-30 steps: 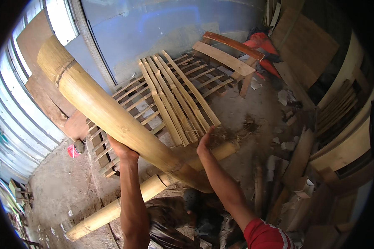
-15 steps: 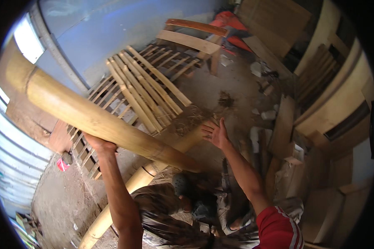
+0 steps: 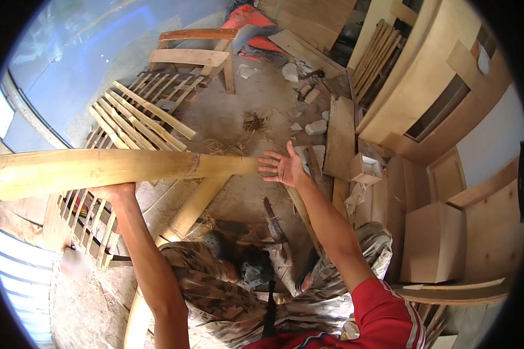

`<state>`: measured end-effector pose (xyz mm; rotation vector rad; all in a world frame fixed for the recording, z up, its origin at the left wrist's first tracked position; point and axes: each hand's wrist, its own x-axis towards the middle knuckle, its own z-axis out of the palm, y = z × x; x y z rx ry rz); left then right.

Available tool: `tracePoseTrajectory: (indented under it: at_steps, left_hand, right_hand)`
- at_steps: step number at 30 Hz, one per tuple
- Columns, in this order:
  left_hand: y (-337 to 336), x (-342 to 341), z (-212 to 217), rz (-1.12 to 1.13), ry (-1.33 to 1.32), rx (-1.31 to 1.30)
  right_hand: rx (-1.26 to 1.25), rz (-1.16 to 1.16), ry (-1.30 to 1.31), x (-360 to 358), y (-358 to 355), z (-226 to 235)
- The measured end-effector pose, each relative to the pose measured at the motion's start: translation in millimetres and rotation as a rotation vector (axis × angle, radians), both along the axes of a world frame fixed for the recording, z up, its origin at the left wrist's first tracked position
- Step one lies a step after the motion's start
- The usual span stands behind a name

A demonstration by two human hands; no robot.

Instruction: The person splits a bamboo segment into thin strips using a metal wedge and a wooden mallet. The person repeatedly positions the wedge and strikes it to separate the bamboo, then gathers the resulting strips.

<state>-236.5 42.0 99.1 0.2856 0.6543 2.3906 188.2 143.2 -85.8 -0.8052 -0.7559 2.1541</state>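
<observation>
A thick yellow bamboo pole lies nearly level across the left half of the view. My left hand holds it from below, its fingers hidden behind the pole. At the pole's right end, my right hand is open with fingers spread, fingertips at or very near the end; whether they touch is unclear. Beneath, a second bamboo pole slants from the lower left up to the held one. Between my feet is a long dark piece that I cannot name, beside a black bundle.
Several split bamboo strips rest on a slatted bamboo frame at the far left. Behind them stands a wooden chair-like frame. Boards and rubble lie to the right, beside wooden cabinet parts.
The held bamboo pole has swung from a steep slant to nearly level, its right end rising to my right hand. My view has turned to the right.
</observation>
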Motion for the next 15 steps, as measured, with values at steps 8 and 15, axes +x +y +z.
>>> tracePoseTrajectory:
  at_steps: [8, 15]
  left_hand:
    - [24, 28, -5, 0.014, 0.043, 0.067]
    - [39, 39, -12, -0.034, 0.044, 0.053]
  right_hand:
    - [-0.459, -0.41, 0.069, 62, -47, -82]
    - [-0.71, -0.715, -0.232, 92, -89, -148]
